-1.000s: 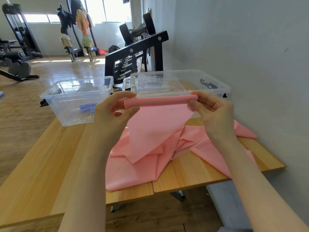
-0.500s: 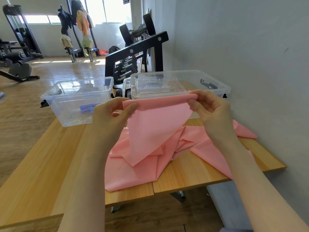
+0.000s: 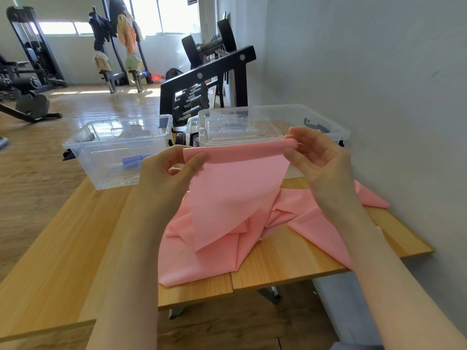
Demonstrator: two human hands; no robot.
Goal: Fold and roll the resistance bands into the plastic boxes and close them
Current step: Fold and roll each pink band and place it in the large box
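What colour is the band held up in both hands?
Plain pink band, no pattern; the head view shows it.

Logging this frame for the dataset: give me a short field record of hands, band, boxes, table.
left hand: pinches the left end of the rolled top edge of the pink band
right hand: pinches the right end of the same edge
pink band: held up above the table, its tail hanging onto the heap of band on the wooden table
open box: clear, no lid on, something blue-purple inside
lidded box: clear, behind the band, lid on
rolling: only begun, most of the band loose
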